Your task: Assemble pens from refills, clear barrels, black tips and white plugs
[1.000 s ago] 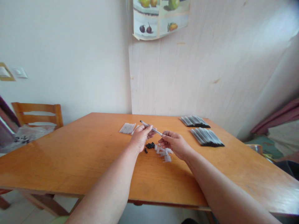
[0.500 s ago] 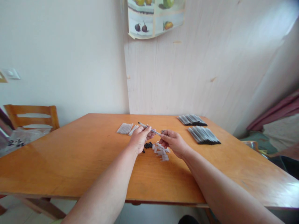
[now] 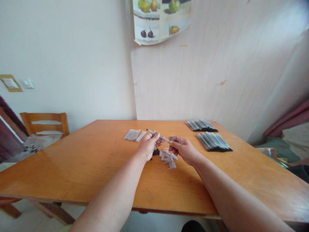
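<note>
My left hand (image 3: 147, 145) is closed round a thin grey pen tube (image 3: 151, 132) that slants up to the left above the wooden table (image 3: 72, 167). My right hand (image 3: 181, 149) is closed in a pinch at the tube's right end, gripping something small I cannot make out. Below the hands lie a small heap of black caps (image 3: 156, 151) and several clear plastic pieces (image 3: 169, 158). A row of clear tubes (image 3: 133, 134) lies just left of my left hand.
Two bundles of dark-tipped pens lie at the table's far right, one (image 3: 201, 125) by the wall and one (image 3: 213, 142) nearer. A wooden chair (image 3: 45, 123) with a plastic bag (image 3: 33, 143) stands at the left. A fruit poster (image 3: 160, 20) hangs on the wall.
Both hands have kept their hold on the tube and barely moved; the camera has shifted slightly, so the scene sits a little lower and to the right.
</note>
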A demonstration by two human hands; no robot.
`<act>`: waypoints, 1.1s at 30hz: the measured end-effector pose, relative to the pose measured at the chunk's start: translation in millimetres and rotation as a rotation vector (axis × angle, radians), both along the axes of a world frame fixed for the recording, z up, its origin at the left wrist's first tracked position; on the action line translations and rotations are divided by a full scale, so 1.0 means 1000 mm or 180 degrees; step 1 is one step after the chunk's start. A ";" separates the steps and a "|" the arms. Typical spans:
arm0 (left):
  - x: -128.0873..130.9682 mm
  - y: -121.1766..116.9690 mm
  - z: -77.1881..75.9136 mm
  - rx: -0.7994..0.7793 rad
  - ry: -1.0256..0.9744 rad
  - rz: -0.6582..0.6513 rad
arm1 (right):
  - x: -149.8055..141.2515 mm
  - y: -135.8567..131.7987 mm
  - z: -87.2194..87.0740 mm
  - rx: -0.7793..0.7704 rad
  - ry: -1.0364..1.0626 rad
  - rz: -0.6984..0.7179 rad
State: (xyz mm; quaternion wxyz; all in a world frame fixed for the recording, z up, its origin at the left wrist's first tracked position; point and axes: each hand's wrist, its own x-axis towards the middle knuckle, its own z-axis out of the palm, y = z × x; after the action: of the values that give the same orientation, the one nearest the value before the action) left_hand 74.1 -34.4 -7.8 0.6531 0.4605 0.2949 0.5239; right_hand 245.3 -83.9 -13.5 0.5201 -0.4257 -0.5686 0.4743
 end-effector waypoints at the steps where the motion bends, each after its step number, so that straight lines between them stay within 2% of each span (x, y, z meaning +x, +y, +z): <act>1: 0.000 0.000 -0.001 -0.0002 0.0004 0.0019 | 0.000 0.001 -0.001 0.0003 0.0001 -0.0006; 11: 0.001 0.000 0.002 0.0005 -0.0002 0.0188 | -0.006 0.002 0.000 -0.0195 0.0087 -0.0034; 15: 0.000 0.000 0.002 0.0002 0.0013 0.0182 | -0.005 0.003 0.002 -0.0420 0.0110 -0.0034; 18: -0.002 0.001 0.001 0.0037 0.0058 0.0214 | -0.003 0.004 0.002 -0.0530 0.0004 -0.0181; 22: -0.005 0.002 0.001 0.0160 0.0249 0.0300 | -0.003 0.006 0.003 -0.0404 -0.0133 -0.0566; 27: -0.007 0.001 0.002 0.0727 0.0736 0.0742 | -0.004 0.009 0.004 -0.0203 -0.0151 -0.0961; 33: -0.004 0.005 -0.005 0.1569 0.1414 0.0933 | -0.011 0.003 0.011 0.0108 -0.0069 -0.0922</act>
State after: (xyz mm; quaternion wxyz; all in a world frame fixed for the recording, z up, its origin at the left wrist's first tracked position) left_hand 69.7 -29.6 -13.1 0.3604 0.6596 0.3572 0.5545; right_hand 234.2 -81.2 -2.1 0.5840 -0.4996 -0.5148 0.3800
